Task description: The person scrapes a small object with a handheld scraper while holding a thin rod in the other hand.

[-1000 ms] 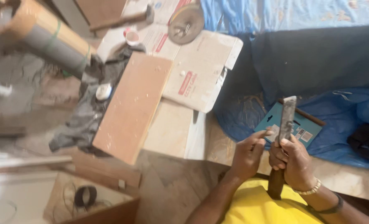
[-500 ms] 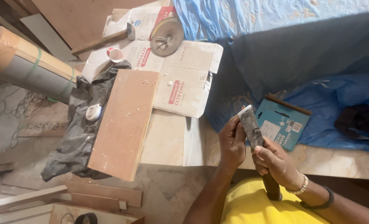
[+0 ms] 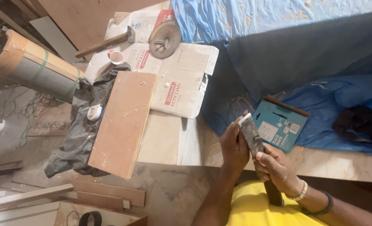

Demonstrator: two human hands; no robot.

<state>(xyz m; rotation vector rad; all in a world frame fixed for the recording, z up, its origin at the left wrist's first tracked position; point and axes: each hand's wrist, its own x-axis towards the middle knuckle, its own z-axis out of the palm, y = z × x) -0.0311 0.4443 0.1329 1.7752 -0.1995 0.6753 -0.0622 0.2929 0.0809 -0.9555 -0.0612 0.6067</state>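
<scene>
You are gripping the chisel (image 3: pixel 253 136) handle in your right hand (image 3: pixel 276 167), fingers wrapped tight, its long axis tilting up-left; your left hand (image 3: pixel 234 146) fingers are pinching the blade near its tip, over the table (image 3: pixel 320 161) edge.

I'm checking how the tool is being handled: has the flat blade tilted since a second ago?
Yes. The blade leaned right, across the teal packet; its tip now leans left, off the packet.

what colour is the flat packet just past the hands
Teal, with a dark strip along its top edge: the packet shows best in the head view.
</scene>
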